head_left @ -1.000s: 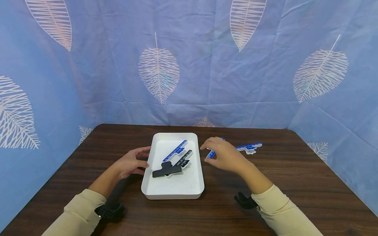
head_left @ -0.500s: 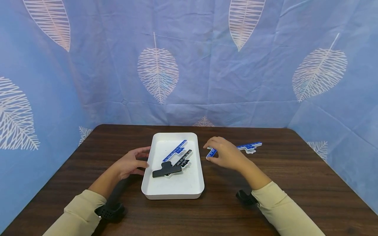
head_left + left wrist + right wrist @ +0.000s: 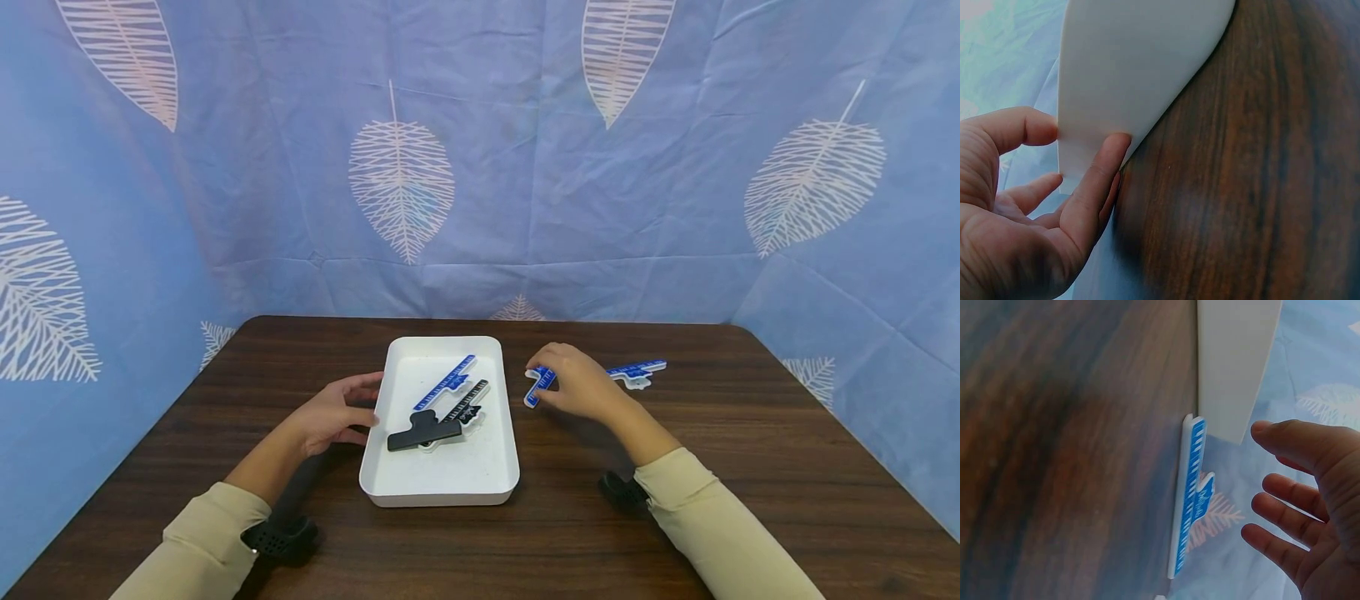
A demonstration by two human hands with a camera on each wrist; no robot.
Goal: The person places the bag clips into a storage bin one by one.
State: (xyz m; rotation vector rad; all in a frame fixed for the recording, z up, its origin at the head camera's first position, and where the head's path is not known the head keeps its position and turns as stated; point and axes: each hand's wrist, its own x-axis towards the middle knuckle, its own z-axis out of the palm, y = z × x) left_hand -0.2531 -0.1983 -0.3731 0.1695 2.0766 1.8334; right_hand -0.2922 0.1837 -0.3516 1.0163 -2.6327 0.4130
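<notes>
In the head view my left hand (image 3: 330, 415) rests its fingertips against the left wall of a white tray (image 3: 465, 477). The left wrist view has the same fingers (image 3: 1110, 153) on the tray's outer side. Over a blue-and-white clip (image 3: 537, 393) with a ruler-like edge hovers my right hand (image 3: 576, 385), partly covering it. From the right wrist, that clip (image 3: 1188, 503) lies on the table, apart from the loosely bent fingers (image 3: 1285, 515). Inside the tray are a blue clip (image 3: 442, 385), a black striped clip (image 3: 465, 403) and a plain black clip (image 3: 423, 432).
Another blue-and-white clip (image 3: 637, 372) lies on the table, right of my right hand. The brown wooden table (image 3: 555, 550) ends at the back before a blue curtain (image 3: 480, 208) with leaf patterns. Dark bands sit on both wrists.
My right hand has shifted slightly to the right and away from the tray, uncovering more of the near blue clip. The left hand and tray stay put.
</notes>
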